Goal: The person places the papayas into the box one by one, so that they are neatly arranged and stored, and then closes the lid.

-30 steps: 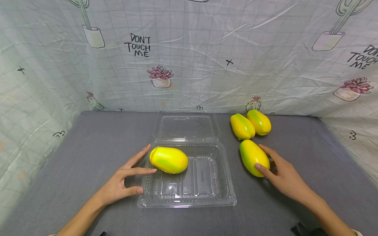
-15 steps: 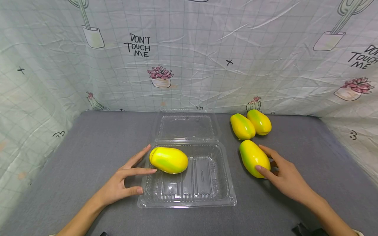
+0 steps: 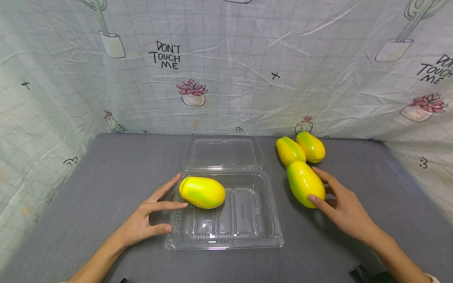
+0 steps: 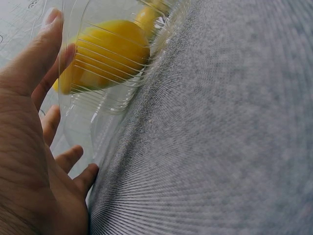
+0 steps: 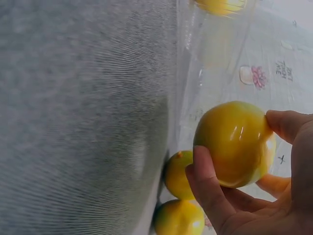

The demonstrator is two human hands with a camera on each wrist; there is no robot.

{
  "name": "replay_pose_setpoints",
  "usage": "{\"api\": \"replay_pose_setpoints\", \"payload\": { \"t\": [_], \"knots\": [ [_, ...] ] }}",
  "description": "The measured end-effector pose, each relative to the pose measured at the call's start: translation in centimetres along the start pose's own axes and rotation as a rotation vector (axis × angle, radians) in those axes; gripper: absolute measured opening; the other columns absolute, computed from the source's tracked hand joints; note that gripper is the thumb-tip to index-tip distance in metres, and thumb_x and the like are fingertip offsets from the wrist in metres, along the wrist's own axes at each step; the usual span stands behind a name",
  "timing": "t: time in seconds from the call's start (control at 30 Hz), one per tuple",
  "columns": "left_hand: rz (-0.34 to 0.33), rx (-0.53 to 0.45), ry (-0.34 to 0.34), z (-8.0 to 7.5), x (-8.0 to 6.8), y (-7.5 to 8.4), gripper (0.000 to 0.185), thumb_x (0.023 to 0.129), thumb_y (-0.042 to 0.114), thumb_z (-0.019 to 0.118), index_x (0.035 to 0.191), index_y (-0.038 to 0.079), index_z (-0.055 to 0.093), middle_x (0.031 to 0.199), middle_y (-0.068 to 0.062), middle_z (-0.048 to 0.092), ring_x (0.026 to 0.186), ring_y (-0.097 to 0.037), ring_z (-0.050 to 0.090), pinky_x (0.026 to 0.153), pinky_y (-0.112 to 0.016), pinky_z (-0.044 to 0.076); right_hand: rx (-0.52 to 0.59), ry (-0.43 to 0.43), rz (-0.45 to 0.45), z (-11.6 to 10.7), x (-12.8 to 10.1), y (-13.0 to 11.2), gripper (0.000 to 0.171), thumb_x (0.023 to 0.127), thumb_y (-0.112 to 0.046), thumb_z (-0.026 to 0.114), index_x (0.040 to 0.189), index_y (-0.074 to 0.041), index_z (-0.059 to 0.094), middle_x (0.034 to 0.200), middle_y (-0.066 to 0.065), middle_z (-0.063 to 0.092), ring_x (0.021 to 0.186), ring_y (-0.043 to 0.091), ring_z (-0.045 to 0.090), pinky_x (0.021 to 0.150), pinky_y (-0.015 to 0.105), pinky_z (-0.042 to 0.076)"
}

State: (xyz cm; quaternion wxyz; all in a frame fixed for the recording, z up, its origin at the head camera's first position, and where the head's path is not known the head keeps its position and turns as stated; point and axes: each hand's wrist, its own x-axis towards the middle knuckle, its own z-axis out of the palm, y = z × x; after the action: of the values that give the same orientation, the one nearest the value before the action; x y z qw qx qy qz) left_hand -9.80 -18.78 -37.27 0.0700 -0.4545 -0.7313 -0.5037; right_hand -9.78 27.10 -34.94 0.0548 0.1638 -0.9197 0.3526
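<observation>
My right hand [image 3: 346, 210] grips a yellow-green papaya [image 3: 305, 184] between thumb and fingers, to the right of the clear plastic clamshell box [image 3: 226, 244]. In the right wrist view that papaya [image 5: 234, 142] is raised off the grey table. The box stands with its lid folded back. Inside its left half, another papaya [image 3: 202, 192] lies crosswise. Fingers spread, my left hand [image 3: 139, 224] rests at the box's left rim, with one fingertip over the rim beside that papaya. The left wrist view shows this papaya [image 4: 105, 54] through the ribbed clear wall.
Two more papayas [image 3: 290, 151] [image 3: 310, 147] lie together at the table's back right, just behind the held one. The transparent lid [image 3: 223, 153] lies towards the back edge. A patterned white cloth [image 3: 230, 70] hangs behind the grey table [image 3: 106, 177] and at its sides.
My right hand has lifted the papaya and shifted it slightly away from me, so it now overlaps one of the back papayas in the head view. The left hand has stayed put.
</observation>
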Motion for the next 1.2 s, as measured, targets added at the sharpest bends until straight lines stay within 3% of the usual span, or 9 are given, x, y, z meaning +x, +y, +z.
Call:
{"api": "replay_pose_setpoints", "payload": {
  "t": [0.2, 0.43, 0.63, 0.97, 1.2],
  "knots": [
    [-0.005, -0.004, -0.003, -0.1, 0.0, 0.1, 0.043, 0.076, 0.017, 0.069, 0.116, 0.003, 0.059, 0.139, -0.033, 0.015, 0.126, -0.048, 0.013, 0.105, -0.029, 0.015, -0.013, 0.022, -0.041, -0.3, 0.5, -0.6, 0.071, 0.083, -0.015, 0.064, 0.14, -0.028, 0.024, 0.125, -0.002, 0.044, 0.096, 0.01, 0.052, 0.07, 0.026, 0.05],
    [-0.01, -0.006, -0.005, -0.1, -0.1, 0.1, 0.044, 0.075, 0.016, 0.07, 0.116, 0.003, 0.059, 0.139, -0.033, 0.015, 0.126, -0.048, 0.013, 0.105, -0.029, 0.015, -0.013, 0.025, -0.088, -0.2, 1.2, -1.2, 0.074, 0.081, -0.013, 0.066, 0.141, -0.026, 0.023, 0.129, -0.004, 0.041, 0.099, 0.01, 0.05, 0.071, 0.026, 0.05],
    [-0.014, 0.0, -0.005, -0.1, 0.0, 0.1, 0.044, 0.076, 0.019, 0.069, 0.116, 0.004, 0.059, 0.139, -0.033, 0.015, 0.127, -0.048, 0.013, 0.105, -0.029, 0.015, -0.007, 0.027, -0.179, 0.2, 1.9, -1.8, 0.077, 0.079, -0.009, 0.068, 0.14, -0.021, 0.024, 0.127, -0.002, 0.042, 0.105, 0.012, 0.047, 0.073, 0.02, 0.048],
    [-0.021, 0.007, -0.007, -0.2, -0.1, 0.2, 0.044, 0.075, 0.018, 0.07, 0.116, 0.004, 0.059, 0.139, -0.032, 0.016, 0.127, -0.047, 0.013, 0.105, -0.029, 0.016, -0.031, 0.023, -0.26, 0.4, 2.8, -3.2, 0.077, 0.077, -0.007, 0.069, 0.14, -0.017, 0.025, 0.135, -0.001, 0.035, 0.103, 0.01, 0.048, 0.072, 0.024, 0.049],
    [-0.025, 0.017, -0.006, -0.2, -0.1, 0.2, 0.044, 0.076, 0.019, 0.07, 0.116, 0.005, 0.059, 0.139, -0.032, 0.016, 0.127, -0.047, 0.013, 0.104, -0.028, 0.015, -0.025, 0.021, -0.285, 0.1, 3.1, -6.1, 0.072, 0.075, 0.0, 0.069, 0.135, -0.004, 0.03, 0.132, 0.008, 0.038, 0.101, 0.016, 0.049, 0.072, 0.028, 0.05]
  ]
}}
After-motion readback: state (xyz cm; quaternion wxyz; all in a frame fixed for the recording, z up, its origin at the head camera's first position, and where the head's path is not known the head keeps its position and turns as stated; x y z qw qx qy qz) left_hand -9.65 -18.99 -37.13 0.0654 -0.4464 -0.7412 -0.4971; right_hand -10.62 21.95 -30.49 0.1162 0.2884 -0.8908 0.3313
